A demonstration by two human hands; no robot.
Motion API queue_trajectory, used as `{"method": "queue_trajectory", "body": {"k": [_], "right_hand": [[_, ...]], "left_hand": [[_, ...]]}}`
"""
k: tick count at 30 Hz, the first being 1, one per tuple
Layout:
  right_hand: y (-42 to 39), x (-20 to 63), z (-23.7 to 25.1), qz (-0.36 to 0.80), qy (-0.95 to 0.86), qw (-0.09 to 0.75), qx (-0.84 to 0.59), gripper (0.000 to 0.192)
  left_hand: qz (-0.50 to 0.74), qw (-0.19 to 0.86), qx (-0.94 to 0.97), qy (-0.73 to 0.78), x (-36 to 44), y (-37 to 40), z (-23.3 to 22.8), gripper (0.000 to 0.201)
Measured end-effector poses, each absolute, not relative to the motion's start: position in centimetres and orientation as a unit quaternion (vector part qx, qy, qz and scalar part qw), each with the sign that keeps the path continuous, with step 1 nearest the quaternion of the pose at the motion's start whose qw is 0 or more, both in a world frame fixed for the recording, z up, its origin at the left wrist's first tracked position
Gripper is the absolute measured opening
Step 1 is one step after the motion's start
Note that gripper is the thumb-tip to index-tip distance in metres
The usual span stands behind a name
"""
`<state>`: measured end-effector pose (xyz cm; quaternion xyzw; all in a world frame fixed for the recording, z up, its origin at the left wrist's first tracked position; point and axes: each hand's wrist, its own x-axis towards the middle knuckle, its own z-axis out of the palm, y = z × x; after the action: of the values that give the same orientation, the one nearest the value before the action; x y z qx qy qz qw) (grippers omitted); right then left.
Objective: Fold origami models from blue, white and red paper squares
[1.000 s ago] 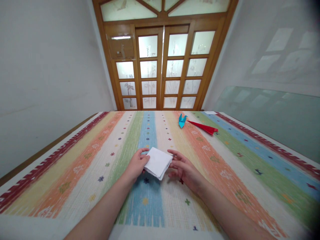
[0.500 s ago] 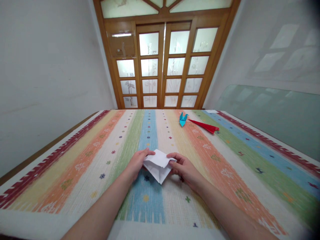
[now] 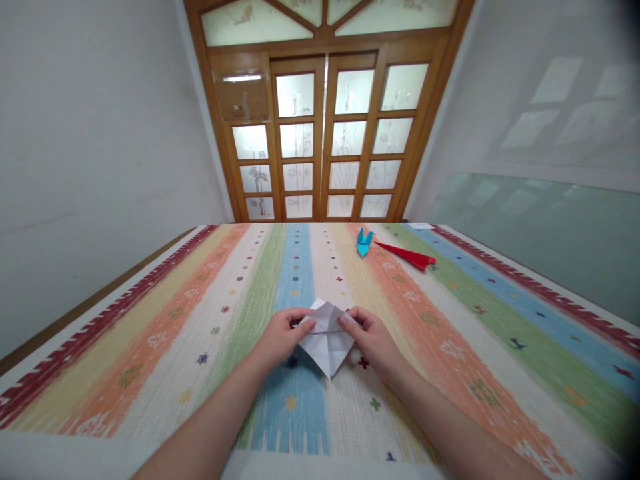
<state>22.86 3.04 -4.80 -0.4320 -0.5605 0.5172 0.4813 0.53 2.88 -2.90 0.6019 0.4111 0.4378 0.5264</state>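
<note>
Between my two hands is a folded sheet of white paper (image 3: 327, 347), spread into a diamond with creases across it and one point toward me. My left hand (image 3: 284, 339) pinches its left edge, thumb on top and fingers behind. At the right edge my right hand (image 3: 374, 339) grips the paper the same way, its thumb lying on the upper face. Another layer of the paper shows behind the top corner. The fingertips under the sheet are hidden.
A striped, patterned cloth (image 3: 195, 373) covers the table. Toward the far right lie a blue origami bird (image 3: 364, 244) and a long, pointed red folded paper (image 3: 407, 256). Wooden glazed doors (image 3: 325, 133) stand beyond, with walls on both sides.
The white paper's front flap has opened from a folded pocket into a flatter diamond. Both thumbs now lie on its upper face, and my right hand has shifted slightly right.
</note>
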Motion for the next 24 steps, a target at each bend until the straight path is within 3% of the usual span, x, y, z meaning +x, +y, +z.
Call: {"method": "queue_trajectory", "body": {"k": [4, 9, 14, 17, 21, 24], "right_hand": [[3.1, 22.7, -4.7, 0.533, -0.538, 0.508, -0.410, 0.034], [3.2, 22.6, -4.8, 0.585, -0.506, 0.500, -0.390, 0.052], [2.7, 22.4, -4.2, 0.568, -0.534, 0.462, -0.423, 0.039], [2.4, 22.2, -3.9, 0.568, -0.526, 0.473, -0.422, 0.041], [2.3, 22.0, -3.8, 0.543, -0.526, 0.503, -0.419, 0.045], [2.1, 22.1, -3.6, 0.494, -0.546, 0.534, -0.416, 0.034]], "left_hand": [[0.482, 0.508, 0.573, 0.426, 0.8, 3.0, -3.1, 0.033], [0.495, 0.538, 0.558, 0.392, 0.8, 2.9, -2.9, 0.050], [0.462, 0.440, 0.637, 0.432, 1.0, 2.3, -2.7, 0.036], [0.440, 0.380, 0.676, 0.452, 1.1, 1.9, -2.5, 0.032], [0.440, 0.362, 0.687, 0.451, 1.4, 1.4, -2.0, 0.032], [0.465, 0.363, 0.673, 0.446, 1.7, 1.1, -1.7, 0.022]]}}
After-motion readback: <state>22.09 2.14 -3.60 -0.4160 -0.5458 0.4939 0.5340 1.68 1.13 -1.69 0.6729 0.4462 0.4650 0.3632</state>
